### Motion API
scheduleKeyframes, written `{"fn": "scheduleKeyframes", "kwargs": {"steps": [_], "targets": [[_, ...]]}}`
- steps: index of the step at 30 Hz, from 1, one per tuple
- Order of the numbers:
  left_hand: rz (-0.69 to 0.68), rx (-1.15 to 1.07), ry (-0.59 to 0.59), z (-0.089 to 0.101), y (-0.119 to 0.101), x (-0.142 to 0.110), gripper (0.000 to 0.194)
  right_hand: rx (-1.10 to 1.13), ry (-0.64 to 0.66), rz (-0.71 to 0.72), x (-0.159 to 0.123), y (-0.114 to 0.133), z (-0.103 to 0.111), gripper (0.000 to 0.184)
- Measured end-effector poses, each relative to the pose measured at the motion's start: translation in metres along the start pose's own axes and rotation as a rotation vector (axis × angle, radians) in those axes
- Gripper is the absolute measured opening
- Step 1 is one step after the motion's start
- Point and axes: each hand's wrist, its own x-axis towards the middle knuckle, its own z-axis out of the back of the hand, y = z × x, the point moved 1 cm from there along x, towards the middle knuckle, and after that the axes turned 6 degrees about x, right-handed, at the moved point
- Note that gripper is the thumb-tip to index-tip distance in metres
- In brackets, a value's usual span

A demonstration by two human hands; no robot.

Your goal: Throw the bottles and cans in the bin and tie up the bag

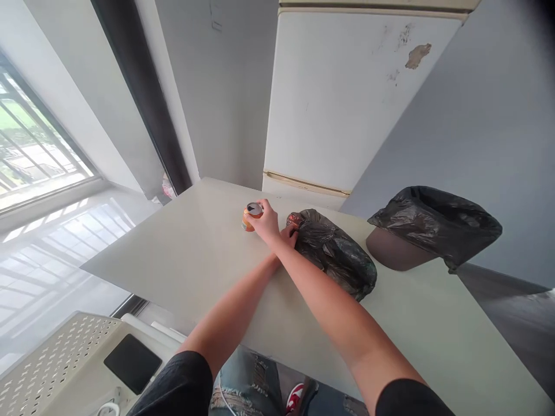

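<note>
My forearms cross over the white table [173, 242], the right one on top. My right hand [267, 224] is wrapped round an orange drink can [249, 222], whose opened top faces up. The can is upright at the table's far middle. Partly hidden behind my right wrist, my left hand [289, 233] grips the near-left edge of a crumpled black plastic bag [333, 248]. Something red and orange [295, 219] shows at that end of the bag; I cannot make out what it is.
A brown-grey bin [390, 248] lined with a black bag [416, 222] stands at the table's right. Behind the table is a white fridge [347, 98]. At lower left, a cream perforated basket [56, 358] holds a dark flat tablet-like thing [133, 363] and a white cable.
</note>
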Motion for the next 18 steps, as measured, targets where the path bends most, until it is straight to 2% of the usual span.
{"fn": "scheduleKeyframes", "kwargs": {"steps": [3, 6, 9, 12, 13, 15, 18], "targets": [[-0.011, -0.028, 0.031, 0.003, 0.004, 0.001, 0.025, -0.046, 0.054, -0.083, 0.012, -0.022, -0.022, 0.046], [-0.031, -0.060, 0.033, 0.002, 0.004, -0.001, 0.024, -0.098, 0.067, -0.140, 0.012, -0.039, -0.032, 0.051], [-0.042, -0.078, 0.012, 0.002, 0.003, -0.002, 0.023, -0.159, 0.075, -0.157, 0.013, -0.044, -0.039, 0.056], [-0.053, -0.087, -0.009, 0.002, 0.001, -0.002, 0.023, -0.228, 0.081, -0.184, 0.011, -0.040, -0.043, 0.067], [-0.058, -0.093, -0.014, 0.002, 0.000, -0.002, 0.023, -0.246, 0.060, -0.163, 0.006, -0.037, -0.039, 0.068], [-0.064, -0.113, -0.040, 0.001, -0.004, -0.003, 0.022, -0.267, -0.006, 0.005, -0.012, -0.031, -0.021, 0.060], [-0.051, -0.159, -0.121, 0.001, -0.009, -0.006, 0.024, -0.290, -0.014, 0.376, -0.062, -0.022, 0.037, 0.024]]}}
